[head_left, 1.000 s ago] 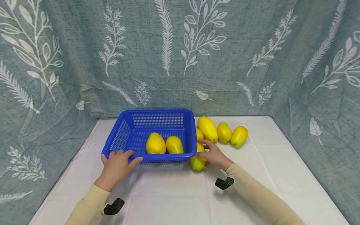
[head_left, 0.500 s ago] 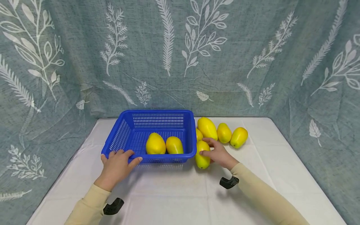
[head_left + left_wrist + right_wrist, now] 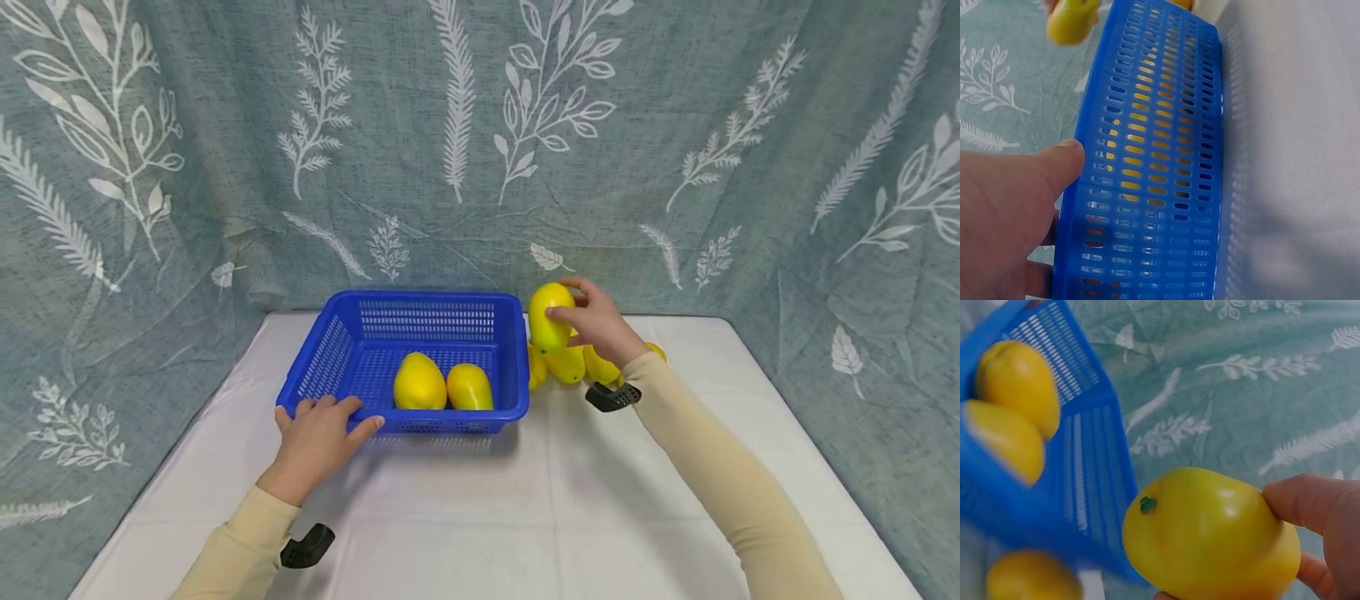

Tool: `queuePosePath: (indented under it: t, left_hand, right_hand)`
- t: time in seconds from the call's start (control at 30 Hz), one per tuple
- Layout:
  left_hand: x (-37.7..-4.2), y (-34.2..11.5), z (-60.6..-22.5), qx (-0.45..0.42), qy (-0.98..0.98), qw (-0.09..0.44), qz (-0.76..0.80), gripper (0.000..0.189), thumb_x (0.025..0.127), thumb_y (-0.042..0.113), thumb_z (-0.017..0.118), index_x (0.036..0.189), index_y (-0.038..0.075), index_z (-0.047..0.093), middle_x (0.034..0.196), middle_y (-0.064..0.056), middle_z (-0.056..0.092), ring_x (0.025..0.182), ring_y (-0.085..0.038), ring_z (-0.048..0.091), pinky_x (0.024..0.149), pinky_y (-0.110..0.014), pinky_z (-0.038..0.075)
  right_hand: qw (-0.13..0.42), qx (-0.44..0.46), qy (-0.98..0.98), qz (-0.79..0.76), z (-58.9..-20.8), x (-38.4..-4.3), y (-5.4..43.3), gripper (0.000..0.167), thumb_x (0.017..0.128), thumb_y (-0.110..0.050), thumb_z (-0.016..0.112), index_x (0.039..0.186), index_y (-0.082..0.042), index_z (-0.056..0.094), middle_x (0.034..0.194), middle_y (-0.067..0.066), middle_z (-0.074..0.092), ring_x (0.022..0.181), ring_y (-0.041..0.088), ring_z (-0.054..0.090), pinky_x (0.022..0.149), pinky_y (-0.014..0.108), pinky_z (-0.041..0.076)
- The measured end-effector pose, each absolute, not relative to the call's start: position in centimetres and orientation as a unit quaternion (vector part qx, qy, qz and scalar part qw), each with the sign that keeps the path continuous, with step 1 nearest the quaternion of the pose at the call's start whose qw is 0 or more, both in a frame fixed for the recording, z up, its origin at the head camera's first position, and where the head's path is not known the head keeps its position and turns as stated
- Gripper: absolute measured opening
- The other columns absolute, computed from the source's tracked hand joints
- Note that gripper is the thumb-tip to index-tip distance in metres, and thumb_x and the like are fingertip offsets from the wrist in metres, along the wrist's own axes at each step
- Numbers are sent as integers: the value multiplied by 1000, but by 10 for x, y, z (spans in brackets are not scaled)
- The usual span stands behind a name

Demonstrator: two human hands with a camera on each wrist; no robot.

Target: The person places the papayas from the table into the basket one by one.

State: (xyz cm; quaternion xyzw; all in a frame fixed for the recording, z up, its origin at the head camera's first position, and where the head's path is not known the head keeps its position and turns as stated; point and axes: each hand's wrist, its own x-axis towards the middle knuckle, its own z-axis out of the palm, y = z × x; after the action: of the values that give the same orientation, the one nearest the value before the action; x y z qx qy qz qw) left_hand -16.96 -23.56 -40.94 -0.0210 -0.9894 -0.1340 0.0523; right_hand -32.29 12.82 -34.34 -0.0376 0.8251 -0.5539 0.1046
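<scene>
My right hand (image 3: pixel 602 323) holds a yellow mango (image 3: pixel 550 317) in the air beside the basket's right wall, thumb on one side and fingers on the other. Its small green stem end shows in the right wrist view, where the mango (image 3: pixel 1210 531) is large and close. My left hand (image 3: pixel 318 442) grips the near left rim of the blue plastic basket (image 3: pixel 405 422), with the thumb (image 3: pixel 1063 159) at the rim and the other fingers over it. Inside the basket, near its front wall, lie two yellow mangoes, a larger one (image 3: pixel 418 382) and a smaller one (image 3: pixel 469 387).
More mangoes (image 3: pixel 566 365) lie on the white cloth (image 3: pixel 480 517) right of the basket, partly hidden under my right hand and forearm. A grey-green curtain (image 3: pixel 420 242) with white leaf prints hangs behind and at both sides. Black wrist mounts (image 3: pixel 612 396) sit under each wrist.
My right hand has drawn the mango away from the basket's right front corner, then raised it up and back. My left hand stays on the rim. The view has shifted slightly.
</scene>
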Motion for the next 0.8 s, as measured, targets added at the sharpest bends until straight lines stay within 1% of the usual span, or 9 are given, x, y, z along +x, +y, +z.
queuePosePath:
  t: [0.1, 0.17, 0.27, 0.4, 0.57, 0.8]
  left_hand:
    - [-170, -236, -410, -20, -990, 50, -133, 52, 99, 45, 62, 126, 1, 68, 122, -34, 64, 117, -66, 49, 99, -90, 17]
    - [-171, -236, -410, -19, -990, 51, -133, 52, 99, 45, 62, 126, 1, 68, 122, -34, 64, 117, -66, 49, 99, -90, 17]
    - [-171, -236, -410, -18, -990, 52, -132, 52, 99, 46, 62, 126, 1, 68, 122, -34, 64, 117, -66, 50, 99, -90, 17]
    - [-170, -235, -410, -18, -989, 55, -134, 52, 99, 46, 62, 125, 1, 69, 122, -34, 64, 117, -65, 50, 100, -90, 16]
    - [-171, -234, -409, -20, -989, 58, -132, 51, 99, 45, 62, 125, 1, 69, 121, -33, 65, 117, -64, 51, 100, -90, 17]
    - [-170, -235, -409, -14, -990, 50, -129, 52, 99, 45, 62, 127, 1, 68, 123, -33, 64, 118, -65, 50, 100, -90, 18]
  right_hand:
    - [108, -45, 810, -575, -335, -335, 104, 68, 99, -24, 67, 158, -23, 34, 154, 18, 44, 129, 37, 57, 96, 54, 57]
    - [110, -52, 802, -585, -335, -342, 87, 68, 99, -24, 67, 158, -23, 35, 152, 19, 45, 129, 38, 57, 96, 55, 56]
    - [116, -60, 793, -595, -341, -350, 61, 68, 99, -22, 67, 159, -20, 34, 152, 20, 45, 129, 39, 57, 96, 55, 57]
    - [126, -47, 783, -608, -355, -356, 33, 70, 98, -20, 67, 159, -17, 33, 153, 21, 43, 131, 40, 56, 99, 57, 55]
    - [132, -15, 781, -611, -373, -358, 10, 69, 97, -18, 68, 158, -15, 35, 152, 20, 44, 132, 41, 55, 101, 58, 53]
    - [142, 9, 798, -586, -389, -355, -10, 66, 97, -18, 70, 155, -14, 38, 150, 19, 47, 131, 40, 58, 97, 55, 56]
